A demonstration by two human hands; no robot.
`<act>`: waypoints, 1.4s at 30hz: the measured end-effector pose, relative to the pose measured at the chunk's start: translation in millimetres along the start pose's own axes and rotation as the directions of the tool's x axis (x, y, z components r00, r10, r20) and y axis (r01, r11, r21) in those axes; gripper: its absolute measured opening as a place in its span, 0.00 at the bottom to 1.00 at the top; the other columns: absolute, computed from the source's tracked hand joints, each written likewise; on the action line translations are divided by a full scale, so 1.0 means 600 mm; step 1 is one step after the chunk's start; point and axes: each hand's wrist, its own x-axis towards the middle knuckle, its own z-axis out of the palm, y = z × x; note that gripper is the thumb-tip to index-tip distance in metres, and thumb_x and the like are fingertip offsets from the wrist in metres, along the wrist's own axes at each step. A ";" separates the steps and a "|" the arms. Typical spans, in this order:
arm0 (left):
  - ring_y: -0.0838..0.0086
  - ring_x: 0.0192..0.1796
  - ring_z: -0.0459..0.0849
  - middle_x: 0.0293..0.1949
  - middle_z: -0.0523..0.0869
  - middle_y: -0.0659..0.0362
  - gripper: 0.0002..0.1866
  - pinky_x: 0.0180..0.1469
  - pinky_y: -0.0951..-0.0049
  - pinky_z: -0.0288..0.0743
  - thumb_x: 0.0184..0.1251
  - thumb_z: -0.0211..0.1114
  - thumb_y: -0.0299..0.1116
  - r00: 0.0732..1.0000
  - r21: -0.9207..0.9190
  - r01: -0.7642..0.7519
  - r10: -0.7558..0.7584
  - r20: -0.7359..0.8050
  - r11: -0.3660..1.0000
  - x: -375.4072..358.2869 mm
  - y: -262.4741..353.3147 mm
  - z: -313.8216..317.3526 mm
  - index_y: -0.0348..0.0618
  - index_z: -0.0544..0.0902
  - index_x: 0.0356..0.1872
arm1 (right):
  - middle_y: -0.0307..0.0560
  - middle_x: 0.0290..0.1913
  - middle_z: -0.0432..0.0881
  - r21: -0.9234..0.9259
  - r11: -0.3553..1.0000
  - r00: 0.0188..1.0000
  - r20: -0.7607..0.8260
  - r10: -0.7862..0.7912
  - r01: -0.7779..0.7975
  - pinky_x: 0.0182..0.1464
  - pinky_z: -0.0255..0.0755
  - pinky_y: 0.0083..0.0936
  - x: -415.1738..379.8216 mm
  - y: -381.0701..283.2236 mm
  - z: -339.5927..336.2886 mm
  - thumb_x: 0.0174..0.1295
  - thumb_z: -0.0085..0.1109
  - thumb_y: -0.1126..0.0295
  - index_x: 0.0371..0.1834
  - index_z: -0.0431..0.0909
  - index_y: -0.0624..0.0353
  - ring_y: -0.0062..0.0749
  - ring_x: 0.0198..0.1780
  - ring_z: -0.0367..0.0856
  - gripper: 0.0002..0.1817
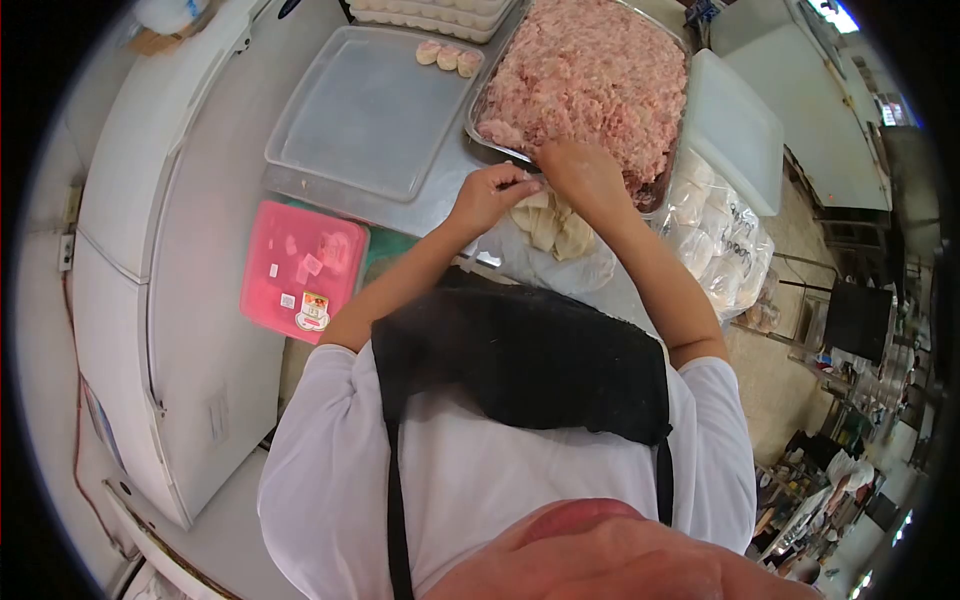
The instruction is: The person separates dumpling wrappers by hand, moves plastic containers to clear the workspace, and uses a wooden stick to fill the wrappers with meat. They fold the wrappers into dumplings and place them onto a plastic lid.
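My left hand [490, 200] is closed in a pinch, with a pale edge of what looks like a dumpling wrapper showing at its fingertips. Beside it, my right hand [578, 172] is curled at the near edge of a metal tray [478, 118] heaped with ground meat [590, 80]. What its fingers hold, if anything, is hidden. Just below both hands, a loose pile of dough wrappers [556, 228] lies on a clear plastic bag [560, 272]. Three filled dumplings [447, 58] sit in the far right corner of a translucent plastic tray [365, 115] to the left.
A pink lidded box [300, 265] stands at the left of the metal table [330, 190]. Bags of round white pieces [712, 235] and a translucent lid [738, 130] are on the right. White trays [430, 12] are stacked at the back; a white freezer [190, 270] flanks the left.
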 end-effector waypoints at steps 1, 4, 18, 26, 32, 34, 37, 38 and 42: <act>0.82 0.35 0.79 0.32 0.85 0.64 0.11 0.40 0.78 0.73 0.64 0.68 0.37 0.999 0.122 -0.050 0.047 0.028 0.991 0.000 0.004 -0.003 0.37 0.84 0.31 | 0.53 0.27 0.83 0.062 0.996 0.998 0.038 0.057 -0.059 0.34 0.75 0.40 -0.003 0.006 -0.001 0.61 0.53 0.65 0.26 0.81 0.59 0.47 0.32 0.84 0.12; 0.83 0.38 0.79 0.36 0.84 0.65 0.10 0.44 0.81 0.72 0.68 0.65 0.35 0.987 0.235 0.077 -0.107 0.119 0.969 0.001 0.042 -0.015 0.38 0.84 0.39 | 0.53 0.28 0.82 0.292 0.925 0.966 0.161 0.205 -0.245 0.33 0.73 0.36 -0.031 0.035 0.007 0.68 0.52 0.59 0.32 0.81 0.61 0.43 0.30 0.81 0.16; 0.72 0.50 0.84 0.48 0.83 0.57 0.15 0.53 0.70 0.79 0.72 0.59 0.33 0.926 -0.718 0.364 -0.149 0.346 0.594 0.085 0.083 0.025 0.37 0.76 0.54 | 0.28 0.26 0.71 0.881 0.145 0.734 0.273 0.622 -0.451 0.32 0.60 0.17 -0.090 0.009 -0.096 0.62 0.65 0.59 0.40 0.82 0.63 0.12 0.30 0.65 0.16; 0.79 0.49 0.81 0.47 0.84 0.60 0.16 0.54 0.75 0.74 0.72 0.59 0.35 0.947 -0.299 0.120 -0.020 0.319 0.947 0.096 0.092 0.014 0.36 0.78 0.55 | 0.25 0.22 0.68 0.882 0.037 0.659 0.322 0.680 -0.469 0.25 0.55 0.16 -0.129 0.031 -0.081 0.61 0.65 0.61 0.31 0.80 0.58 0.11 0.24 0.62 0.12; 0.82 0.44 0.80 0.41 0.84 0.63 0.14 0.48 0.79 0.73 0.70 0.62 0.33 0.990 -0.214 -0.101 0.119 0.073 0.972 0.094 0.080 0.004 0.35 0.82 0.50 | 0.25 0.23 0.69 0.877 0.002 0.704 0.384 0.598 -0.480 0.25 0.56 0.15 -0.135 0.010 -0.076 0.60 0.65 0.63 0.32 0.80 0.58 0.10 0.25 0.63 0.10; 0.83 0.43 0.79 0.40 0.84 0.64 0.13 0.46 0.80 0.73 0.70 0.62 0.33 0.991 -0.184 -0.132 0.135 0.007 0.974 0.088 0.075 0.000 0.35 0.82 0.49 | 0.24 0.19 0.63 0.896 -0.001 0.743 0.369 0.558 -0.444 0.19 0.47 0.15 -0.140 -0.001 -0.052 0.62 0.64 0.63 0.27 0.73 0.52 0.09 0.18 0.55 0.11; 0.84 0.42 0.79 0.40 0.84 0.64 0.12 0.45 0.81 0.73 0.70 0.62 0.33 0.989 -0.069 -0.144 0.141 -0.043 0.987 0.086 0.057 -0.027 0.37 0.82 0.49 | 0.24 0.19 0.62 0.887 0.086 0.781 0.350 0.517 -0.454 0.19 0.47 0.16 -0.151 0.000 -0.004 0.62 0.64 0.63 0.25 0.72 0.52 0.10 0.19 0.55 0.12; 0.84 0.43 0.79 0.40 0.84 0.63 0.12 0.45 0.81 0.73 0.70 0.63 0.33 0.989 -0.075 -0.134 0.129 -0.070 0.988 0.084 0.057 -0.036 0.37 0.82 0.48 | 0.24 0.20 0.63 0.860 0.122 0.768 0.368 0.524 -0.496 0.22 0.51 0.17 -0.159 0.004 0.003 0.61 0.66 0.63 0.26 0.73 0.53 0.10 0.22 0.58 0.13; 0.82 0.45 0.82 0.44 0.85 0.61 0.12 0.44 0.81 0.73 0.69 0.63 0.32 1.000 -0.153 -0.016 0.013 -0.023 0.988 0.066 0.079 -0.043 0.38 0.81 0.49 | 0.26 0.23 0.67 0.843 0.271 0.805 0.274 0.526 -0.464 0.28 0.57 0.17 -0.162 0.021 0.016 0.60 0.68 0.62 0.28 0.76 0.56 0.11 0.27 0.63 0.13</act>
